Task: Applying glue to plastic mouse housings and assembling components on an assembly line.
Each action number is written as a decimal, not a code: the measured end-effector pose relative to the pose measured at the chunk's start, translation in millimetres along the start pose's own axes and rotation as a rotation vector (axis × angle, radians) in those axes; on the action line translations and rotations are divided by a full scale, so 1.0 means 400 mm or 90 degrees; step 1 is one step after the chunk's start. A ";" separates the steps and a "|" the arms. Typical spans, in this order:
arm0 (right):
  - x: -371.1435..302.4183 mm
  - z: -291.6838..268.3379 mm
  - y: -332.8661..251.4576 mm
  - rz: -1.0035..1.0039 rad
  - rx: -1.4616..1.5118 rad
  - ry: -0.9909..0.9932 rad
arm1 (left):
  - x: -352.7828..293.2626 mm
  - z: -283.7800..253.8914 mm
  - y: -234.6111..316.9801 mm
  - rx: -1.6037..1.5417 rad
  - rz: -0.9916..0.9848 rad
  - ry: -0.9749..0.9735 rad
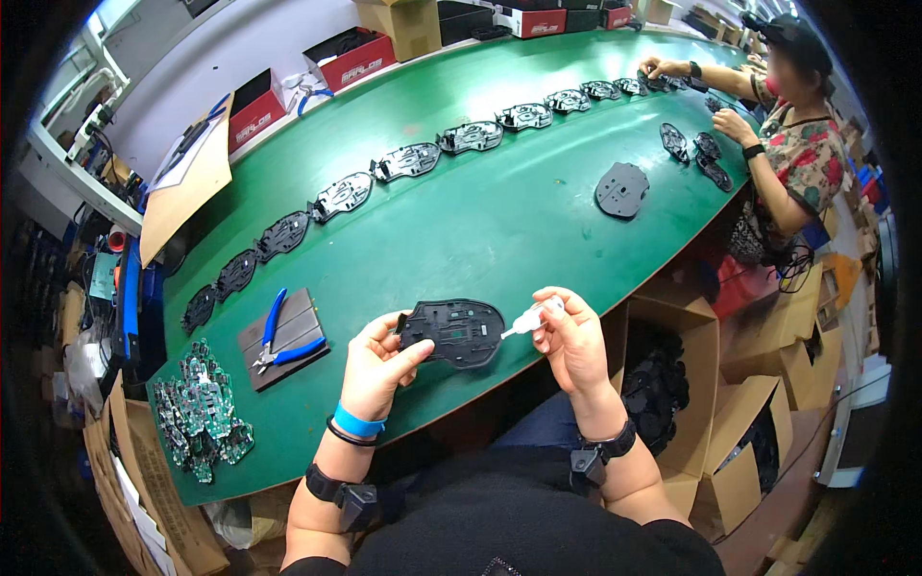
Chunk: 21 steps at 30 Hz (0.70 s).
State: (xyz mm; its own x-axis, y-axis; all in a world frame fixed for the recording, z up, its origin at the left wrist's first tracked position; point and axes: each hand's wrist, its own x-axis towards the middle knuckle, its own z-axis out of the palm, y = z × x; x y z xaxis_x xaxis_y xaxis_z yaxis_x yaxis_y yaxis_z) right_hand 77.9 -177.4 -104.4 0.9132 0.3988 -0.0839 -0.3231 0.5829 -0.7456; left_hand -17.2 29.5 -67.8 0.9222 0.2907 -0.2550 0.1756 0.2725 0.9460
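My left hand (373, 372) grips a black plastic mouse base (463, 331) by its left end, thumb on top. The base's ribbed, slotted side faces up, above the table's near edge. Between the fingers of my right hand (576, 344) is a small white squeeze bottle (531, 319) with a thin nozzle. Its tip points left and sits at the base's right rim; whether it touches, I cannot tell. Left of my left hand, blue-handled cutting pliers (273, 336) lie on a dark flat block (309, 314).
On the green table (461, 216), a curved row of mouse bases (405, 161) runs from left to far right. Green circuit boards (204, 408) are heaped at the near left. A dark plate (622, 190) lies right. A co-worker (792, 144) handles parts there. Cardboard boxes (706, 370) stand below.
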 end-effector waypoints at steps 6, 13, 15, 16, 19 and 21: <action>-0.001 0.001 0.011 0.019 0.005 -0.009 | -0.009 -0.006 -0.001 -0.010 0.008 0.015; 0.004 0.005 0.016 0.032 0.015 -0.012 | -0.012 -0.011 -0.007 -0.033 0.007 0.010; 0.005 0.008 0.016 0.034 0.020 -0.018 | -0.014 -0.009 -0.004 -0.046 0.019 0.017; 0.005 0.009 0.017 0.036 0.018 -0.019 | -0.014 -0.010 -0.005 -0.048 0.019 0.019; 0.007 0.014 0.019 0.044 0.029 -0.024 | -0.016 -0.016 -0.006 -0.039 0.026 0.024; 0.007 0.020 0.021 0.059 0.041 -0.015 | -0.018 -0.020 -0.006 -0.046 0.037 0.023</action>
State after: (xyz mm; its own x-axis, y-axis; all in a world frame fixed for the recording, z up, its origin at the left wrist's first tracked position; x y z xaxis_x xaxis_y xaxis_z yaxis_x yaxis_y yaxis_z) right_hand 75.8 -165.8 -105.8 0.8731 0.4687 -0.1342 -0.4212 0.5864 -0.6919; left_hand -27.1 34.2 -69.7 0.9168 0.3404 -0.2087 0.0960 0.3194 0.9427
